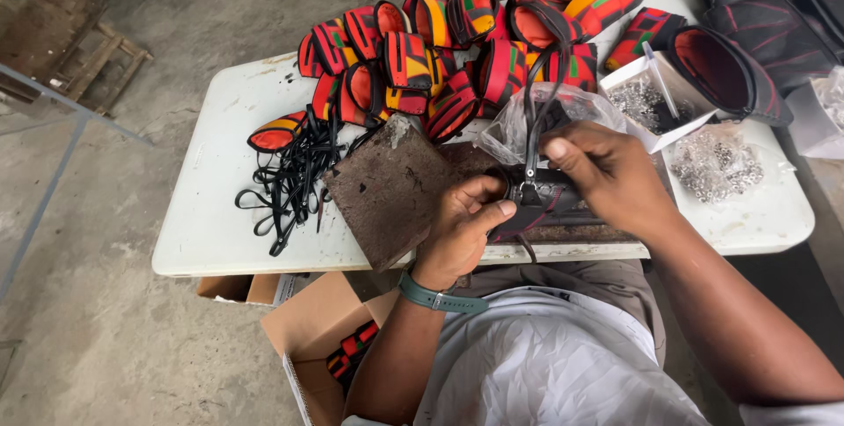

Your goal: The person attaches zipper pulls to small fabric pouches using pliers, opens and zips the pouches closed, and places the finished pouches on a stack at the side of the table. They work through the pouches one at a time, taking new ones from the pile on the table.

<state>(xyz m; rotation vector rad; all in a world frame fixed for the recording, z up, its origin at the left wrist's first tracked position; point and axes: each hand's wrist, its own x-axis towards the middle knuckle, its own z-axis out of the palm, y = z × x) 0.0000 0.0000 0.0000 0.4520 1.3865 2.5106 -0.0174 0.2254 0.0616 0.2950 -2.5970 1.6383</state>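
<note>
My left hand (464, 224) grips the end of a dark pouch (554, 202) lying on a rusty metal plate (391, 189) at the table's front edge. My right hand (607, 171) pinches a black strap (534, 131) with a small metal clasp, holding it against the pouch top. The strap loops upward over a clear plastic bag (527, 123). A green watch band is on my left wrist.
A pile of red, orange and black patterned pouches (457, 48) covers the back of the white table (220, 215). Loose black straps (294, 171) lie at left. A white box of small metal parts (646, 96) and a bag of rivets (716, 167) sit right. An open cardboard box (316, 338) stands below.
</note>
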